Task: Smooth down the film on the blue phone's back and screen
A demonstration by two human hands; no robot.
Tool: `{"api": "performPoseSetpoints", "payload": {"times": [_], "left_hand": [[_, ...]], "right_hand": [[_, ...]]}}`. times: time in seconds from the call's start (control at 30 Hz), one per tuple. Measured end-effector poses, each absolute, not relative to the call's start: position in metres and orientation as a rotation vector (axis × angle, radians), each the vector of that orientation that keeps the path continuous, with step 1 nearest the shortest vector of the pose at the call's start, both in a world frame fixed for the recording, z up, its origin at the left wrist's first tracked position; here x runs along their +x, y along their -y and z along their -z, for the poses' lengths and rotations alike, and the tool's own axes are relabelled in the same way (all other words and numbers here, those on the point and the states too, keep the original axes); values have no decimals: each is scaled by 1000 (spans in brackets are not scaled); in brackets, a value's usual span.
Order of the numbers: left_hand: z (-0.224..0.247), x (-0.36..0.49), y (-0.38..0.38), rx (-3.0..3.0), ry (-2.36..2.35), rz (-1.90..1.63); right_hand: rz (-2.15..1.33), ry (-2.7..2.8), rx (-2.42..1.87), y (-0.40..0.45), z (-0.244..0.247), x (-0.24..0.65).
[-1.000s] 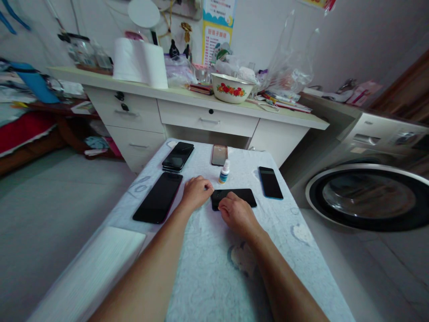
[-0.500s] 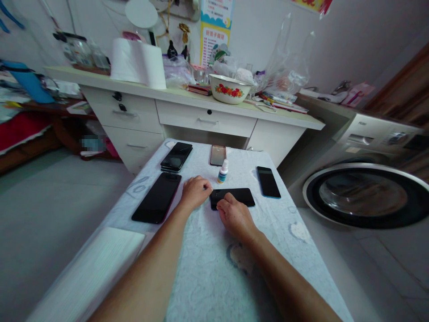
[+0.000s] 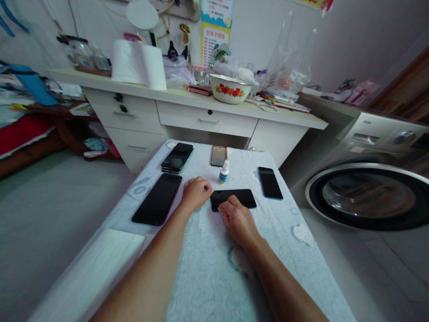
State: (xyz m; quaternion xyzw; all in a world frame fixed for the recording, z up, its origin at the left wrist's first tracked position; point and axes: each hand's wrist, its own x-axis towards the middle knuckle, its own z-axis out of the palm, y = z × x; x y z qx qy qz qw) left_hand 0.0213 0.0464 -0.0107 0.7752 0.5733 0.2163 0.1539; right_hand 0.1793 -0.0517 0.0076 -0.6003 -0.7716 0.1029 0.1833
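Observation:
A black phone lies screen up, crosswise on the cloth-covered table. At its left end is my left hand, fingers curled closed, the fingertips against the phone's corner. My right hand is closed in a pinch over the near edge, towards the left; whatever its fingertips hold is hidden. Just beyond the phone stands a small white-capped bottle with a blue and yellow label. Behind that lies a brownish, see-through phone case. A larger dark phone is left of my left hand.
Stacked phones sit at the table's far left, and a blue-edged phone lies at the right. A white box-like block is at the near left. Beyond are a white desk with a flowered bowl, and a washing machine.
The whole view has shifted very slightly. Both hands keep almost the same place at the phone, and the objects on the table have not moved.

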Motion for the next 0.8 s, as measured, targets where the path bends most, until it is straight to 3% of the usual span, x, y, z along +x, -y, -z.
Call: {"api": "performPoseSetpoints", "payload": {"times": [0.8], "left_hand": [[11, 23, -46, 2232, -1668, -589]], "right_hand": [[-292, 2128, -1771, 50, -12, 204]]}}
